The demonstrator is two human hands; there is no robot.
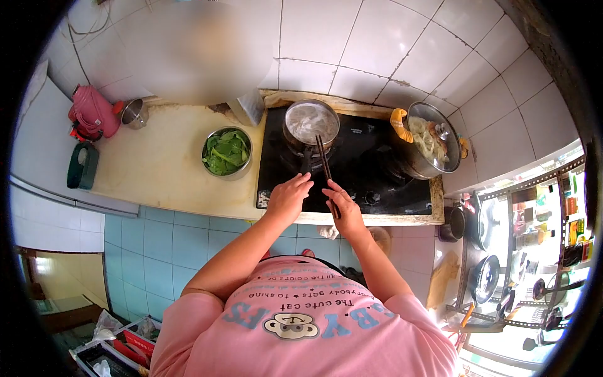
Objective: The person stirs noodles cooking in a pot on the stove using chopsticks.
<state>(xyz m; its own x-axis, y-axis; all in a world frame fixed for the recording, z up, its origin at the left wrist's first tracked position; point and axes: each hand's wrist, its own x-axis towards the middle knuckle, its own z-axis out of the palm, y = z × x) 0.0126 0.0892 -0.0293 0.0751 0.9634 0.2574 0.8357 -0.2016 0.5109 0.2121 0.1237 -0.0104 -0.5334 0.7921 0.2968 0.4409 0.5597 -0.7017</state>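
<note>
Round silvery metal pot (291, 139): sitting on black glass hob (370, 141).
Left grip (291, 196): wrapped on slim black handle (306, 162); hold steady!
Right grip (344, 207): pinching long dark chopsticks (324, 160), reaching in; stir gently.

I work from one view, a camera worn on the person's head. It faces forward and steeply down, past the pink shirt (301, 355) along the bottom edge, so the shirt's lettering reaches me upside down. The shirt is nearest to my lens; the left hand (291, 200) and right hand (347, 212) come farther out, near the middle of my picture. Just beyond them I look down onto the stove (370, 147) and counter (157, 147), with the tiled wall (389, 44) across the top. My lens is very wide: straight edges bow, shelves (511, 226) crowd the right side, and a dark round border swallows the corners.
</note>
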